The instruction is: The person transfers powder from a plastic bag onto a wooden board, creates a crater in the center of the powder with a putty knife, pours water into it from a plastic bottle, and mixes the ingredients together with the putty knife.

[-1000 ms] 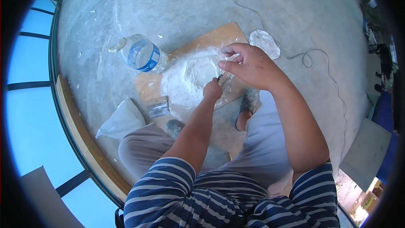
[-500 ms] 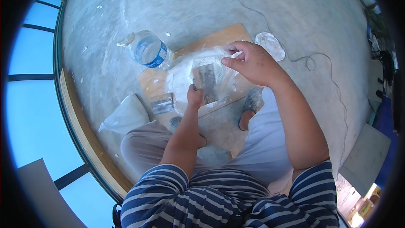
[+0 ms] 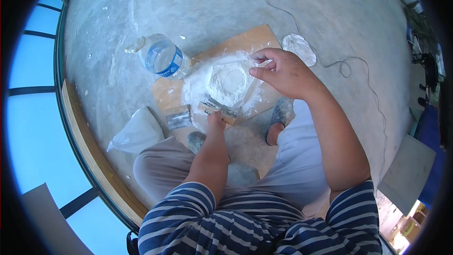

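Observation:
White powder (image 3: 214, 81) forms a ring with a shallow hollow on a wooden board (image 3: 257, 38) on the floor. My left hand (image 3: 216, 121) grips a wide putty knife (image 3: 207, 107) with a wooden handle, its blade edge at the near side of the powder. Over the right side of the powder hovers my right hand (image 3: 281, 70), thumb and fingers curved but apart, nothing visible in them. A second flat blade (image 3: 178, 117) lies at the board's left corner. At the board's upper left stands a large clear plastic bottle (image 3: 163, 59) with a blue label.
A white plastic bag (image 3: 137, 132) sits left of my knee. Beyond the board's right corner lies a whitish crumpled item (image 3: 299, 49), with a thin cable (image 3: 347, 68) running past it. Glass panels with a wooden sill (image 3: 89, 146) line the left side.
My left hand has turned the putty knife from flat over the powder to edge-on, nearer me, uncovering the hollow. A white bit between my right fingers no longer shows; they are farther apart.

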A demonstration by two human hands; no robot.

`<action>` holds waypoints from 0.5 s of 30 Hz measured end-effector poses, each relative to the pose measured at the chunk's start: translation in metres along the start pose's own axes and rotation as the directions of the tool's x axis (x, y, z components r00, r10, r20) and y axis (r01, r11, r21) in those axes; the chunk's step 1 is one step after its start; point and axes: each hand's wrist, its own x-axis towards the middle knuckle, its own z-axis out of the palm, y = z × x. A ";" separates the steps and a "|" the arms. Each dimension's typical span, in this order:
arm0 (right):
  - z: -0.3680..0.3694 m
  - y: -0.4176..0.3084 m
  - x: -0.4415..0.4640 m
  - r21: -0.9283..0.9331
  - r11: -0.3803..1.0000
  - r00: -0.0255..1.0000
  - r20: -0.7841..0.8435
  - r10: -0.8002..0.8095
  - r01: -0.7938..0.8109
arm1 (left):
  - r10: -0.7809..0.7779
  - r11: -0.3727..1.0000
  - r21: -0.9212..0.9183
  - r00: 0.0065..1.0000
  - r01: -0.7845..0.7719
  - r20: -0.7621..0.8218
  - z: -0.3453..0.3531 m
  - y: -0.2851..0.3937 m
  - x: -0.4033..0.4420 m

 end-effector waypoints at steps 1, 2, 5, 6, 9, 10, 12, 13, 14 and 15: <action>0.000 0.002 0.001 0.002 1.000 1.000 -0.008 -0.001 0.001 | 0.013 1.000 0.009 1.000 -0.013 -0.013 -0.001 -0.002 0.003; 0.000 0.002 0.002 0.004 1.000 1.000 -0.017 -0.004 0.005 | 0.027 0.999 0.019 0.999 -0.026 -0.026 -0.002 -0.002 0.006; -0.002 -0.001 0.003 0.012 1.000 1.000 -0.003 -0.007 0.007 | 0.155 0.919 0.367 0.988 -0.144 -0.002 -0.039 0.033 -0.018; -0.001 -0.001 0.003 0.016 1.000 1.000 -0.002 -0.017 0.017 | 0.070 0.997 0.032 0.994 -0.068 -0.086 -0.023 0.003 0.006; 0.001 -0.001 0.003 0.024 0.999 0.999 0.002 -0.040 0.040 | -0.252 0.723 -0.685 0.959 0.096 -0.131 -0.041 0.044 -0.004; 0.001 -0.002 0.003 0.023 0.999 0.999 0.001 -0.041 0.040 | -0.348 0.548 -0.828 0.933 0.123 -0.091 -0.055 0.081 -0.015; 0.000 -0.002 0.002 0.016 0.999 1.000 -0.004 -0.031 0.031 | -0.285 0.778 -0.623 0.932 0.088 -0.224 -0.064 0.117 -0.021; 0.000 -0.002 0.001 0.010 1.000 1.000 -0.010 -0.021 0.021 | -0.238 0.866 -0.495 0.929 0.072 -0.282 -0.067 0.127 -0.020; -0.001 -0.001 0.001 0.004 1.000 1.000 -0.016 -0.012 0.012 | -0.176 0.924 -0.378 0.938 0.053 -0.298 -0.072 0.137 -0.017; -0.002 -0.001 0.001 0.003 1.000 0.999 -0.026 -0.021 0.021 | -0.112 0.966 -0.256 0.946 0.032 -0.305 -0.076 0.145 -0.014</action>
